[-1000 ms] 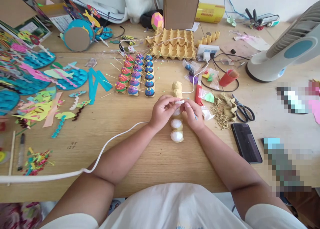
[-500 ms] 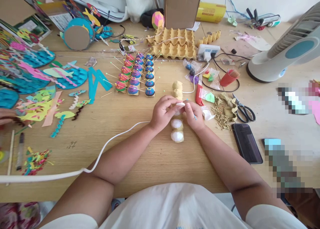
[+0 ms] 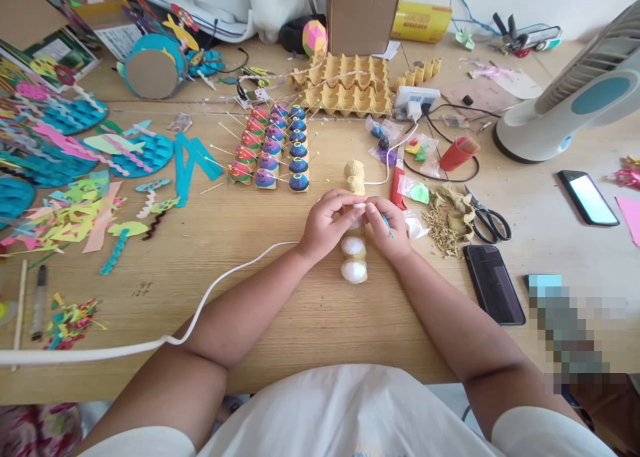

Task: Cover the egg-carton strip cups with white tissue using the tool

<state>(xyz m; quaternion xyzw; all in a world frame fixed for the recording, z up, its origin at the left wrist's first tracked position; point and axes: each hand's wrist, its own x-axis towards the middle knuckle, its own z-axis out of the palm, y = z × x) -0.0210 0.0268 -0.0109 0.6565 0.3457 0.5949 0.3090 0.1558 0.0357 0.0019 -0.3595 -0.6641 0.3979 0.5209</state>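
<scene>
Pinched between the fingertips of both my hands is a small piece of white modelling clay, mostly covered by the fingers. My left hand grips it from the left, thumb against forefinger. From the other side my right hand closes on it, and a thin blue stick pokes out along that hand's fingers. Below and behind the hands lies a strip of egg carton. Its far bump is bare tan. On the near end, white caps cover the bumps. The strip's middle is partly hidden by my hands.
Painted egg-carton strips with pins stand beyond my left hand. To the right lie a red-handled knife, carton scraps, scissors and a phone. A white cable crosses my left forearm. A fan stands far right.
My fingertips have closed further over the white clay, so less of it shows. The blue stick shows more along my right hand. Another person's hand at the left edge has gone from view.
</scene>
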